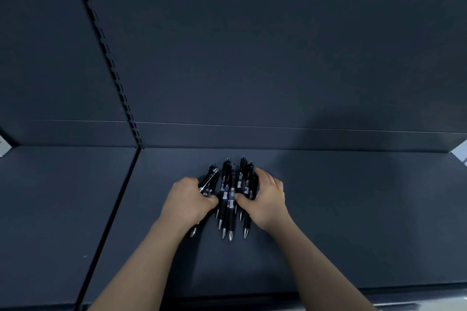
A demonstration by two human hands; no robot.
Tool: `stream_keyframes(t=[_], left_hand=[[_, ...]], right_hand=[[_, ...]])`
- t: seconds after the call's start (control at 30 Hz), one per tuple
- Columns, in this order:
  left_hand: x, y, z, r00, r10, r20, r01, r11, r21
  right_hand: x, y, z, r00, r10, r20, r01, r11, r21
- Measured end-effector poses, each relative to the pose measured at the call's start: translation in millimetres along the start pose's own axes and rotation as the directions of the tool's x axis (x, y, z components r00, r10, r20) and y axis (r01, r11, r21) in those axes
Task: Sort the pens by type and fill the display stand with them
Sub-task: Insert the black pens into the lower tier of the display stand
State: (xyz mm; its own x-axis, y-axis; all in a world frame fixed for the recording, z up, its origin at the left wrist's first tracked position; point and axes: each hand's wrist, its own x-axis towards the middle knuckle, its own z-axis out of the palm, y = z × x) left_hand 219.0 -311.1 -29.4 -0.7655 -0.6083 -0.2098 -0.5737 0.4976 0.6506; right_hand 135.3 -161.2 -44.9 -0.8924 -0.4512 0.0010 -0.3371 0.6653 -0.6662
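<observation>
gripping black pens (231, 192) between left hand (188, 197), right hand (266, 197), dark shelf (341, 222)

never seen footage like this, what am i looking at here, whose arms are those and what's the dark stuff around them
There is no machine here. This is one picture from a camera worn on a person's head, looking forward and down, so the two bare arms belong to the wearer. The left hand and right hand close in from either side on a bunch of black pens, gripping them together. The pens' silver tips point toward the person. They lie on a dark shelf. Behind it rises a dark back panel with a slotted strip running up it.
</observation>
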Motion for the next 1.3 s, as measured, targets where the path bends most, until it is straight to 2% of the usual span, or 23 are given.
stream_keyframes(t=[0.2,0.4,0.47,0.57,0.73,1.0,1.17,1.3], left_hand=[[-2,-7,-5,0.999,0.017,-0.038,-0.016,1.000,0.021],[-3,-15,-5,0.994,0.052,-0.092,-0.055,0.998,-0.035],[-4,-17,-5,0.994,0.056,-0.098,-0.061,0.997,-0.051],[-4,-18,-5,0.993,0.062,-0.101,-0.068,0.996,-0.062],[-4,-20,-3,0.993,0.076,-0.087,-0.082,0.995,-0.060],[-8,-20,-6,0.994,0.068,-0.086,-0.075,0.993,-0.088],[-12,-16,-9,0.995,0.050,-0.084,-0.057,0.994,-0.088],[-18,-15,-11,0.998,0.034,-0.058,-0.043,0.987,-0.155]], right_hand=[[7,-6,5,0.993,0.066,0.102,-0.069,0.997,0.024],[4,-3,-6,0.997,0.024,0.069,-0.034,0.990,0.135],[1,1,-6,0.999,0.033,0.012,-0.034,0.997,0.072],[-1,7,-2,0.992,0.116,-0.054,-0.119,0.992,-0.051],[10,0,4,0.991,0.133,0.011,-0.130,0.980,-0.151],[22,-9,3,0.970,0.203,0.136,-0.217,0.971,0.101],[26,-14,4,0.958,0.266,0.104,-0.275,0.957,0.092],[28,-10,-4,0.968,0.224,0.115,-0.239,0.961,0.141]])
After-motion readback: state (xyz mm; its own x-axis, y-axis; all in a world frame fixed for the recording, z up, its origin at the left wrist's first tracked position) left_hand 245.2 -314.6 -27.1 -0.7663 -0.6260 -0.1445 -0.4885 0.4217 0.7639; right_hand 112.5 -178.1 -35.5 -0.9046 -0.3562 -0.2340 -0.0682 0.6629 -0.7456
